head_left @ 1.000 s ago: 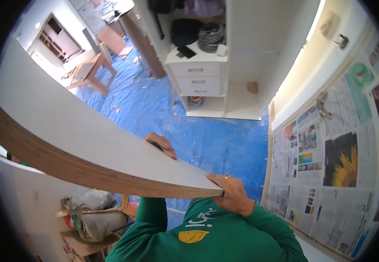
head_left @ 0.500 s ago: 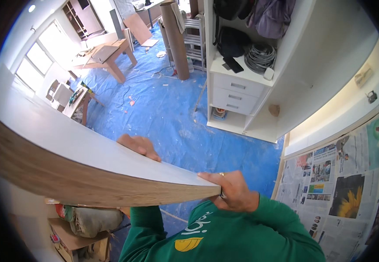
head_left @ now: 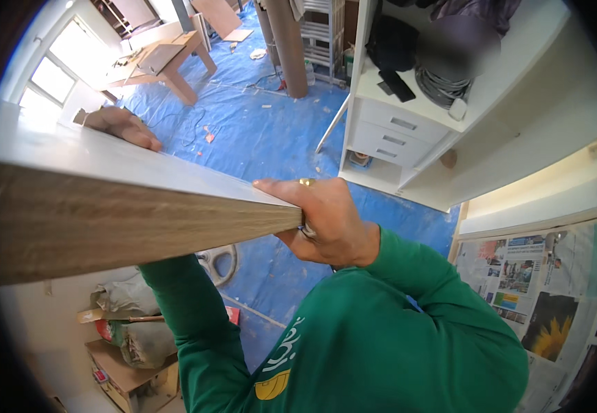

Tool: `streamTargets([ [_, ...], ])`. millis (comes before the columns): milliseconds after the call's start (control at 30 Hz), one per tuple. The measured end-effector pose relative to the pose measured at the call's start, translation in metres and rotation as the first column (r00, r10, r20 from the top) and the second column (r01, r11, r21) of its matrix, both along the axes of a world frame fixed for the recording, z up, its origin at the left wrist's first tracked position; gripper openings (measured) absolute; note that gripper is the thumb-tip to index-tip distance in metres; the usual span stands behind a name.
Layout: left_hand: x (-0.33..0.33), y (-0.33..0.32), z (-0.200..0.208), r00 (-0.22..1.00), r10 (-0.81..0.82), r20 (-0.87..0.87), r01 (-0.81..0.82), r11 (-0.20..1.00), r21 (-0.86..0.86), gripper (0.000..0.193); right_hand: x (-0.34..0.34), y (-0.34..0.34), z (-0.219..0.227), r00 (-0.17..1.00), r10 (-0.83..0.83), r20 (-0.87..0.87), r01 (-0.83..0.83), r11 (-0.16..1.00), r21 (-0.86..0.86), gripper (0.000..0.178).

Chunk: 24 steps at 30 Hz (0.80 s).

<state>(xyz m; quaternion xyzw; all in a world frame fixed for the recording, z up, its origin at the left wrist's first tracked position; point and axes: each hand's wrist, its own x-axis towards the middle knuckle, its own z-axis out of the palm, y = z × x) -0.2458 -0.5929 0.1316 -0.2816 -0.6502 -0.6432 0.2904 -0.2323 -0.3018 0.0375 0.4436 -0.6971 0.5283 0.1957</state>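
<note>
A long board (head_left: pixel 133 224) with a white face and a wood-grain side stretches from the left rim to in front of my chest. My right hand (head_left: pixel 333 217) is closed around its near right end, thumb on the white face and fingers curled beneath. My left arm passes under the board. Beyond its far edge shows my left hand (head_left: pixel 123 129), fingers bent against the white face. Its palm is partly hidden by the board.
Blue sheeting (head_left: pixel 243 124) covers the floor. At right stands a white cabinet (head_left: pixel 388 127) with drawers, coiled cable and bags. A wooden table (head_left: pixel 175 65), brown roll (head_left: pixel 286 51) and ladder (head_left: pixel 322 34) are farther off. Newspaper (head_left: pixel 512 268) covers a surface at right; bundles (head_left: pixel 144 344) lie lower left.
The board's right end has moved left and up in the picture, with my right hand still on it. My left hand has shifted far to the left along the board.
</note>
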Motion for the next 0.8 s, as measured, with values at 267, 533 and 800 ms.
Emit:
streamTargets([
  [267, -0.211, -0.114, 0.051, 0.710, -0.612, 0.349, 0.690, 0.704, -0.169, 0.030, -0.141, -0.085, -0.018, 0.997, -0.003, -0.076, -0.015, 0.974, -0.225, 0.072],
  [533, -0.376, -0.147, 0.055, 0.580, -0.715, 0.390, 0.809, 0.560, -0.177, 0.028, -0.267, -0.170, -0.027, 0.981, -0.150, -0.121, 0.107, 0.947, -0.304, 0.067],
  [800, -0.609, -0.157, 0.032, 0.273, -0.888, 0.371, 0.962, 0.241, -0.132, 0.024, -0.394, -0.235, -0.038, 0.932, -0.361, -0.044, 0.338, 0.904, -0.261, 0.072],
])
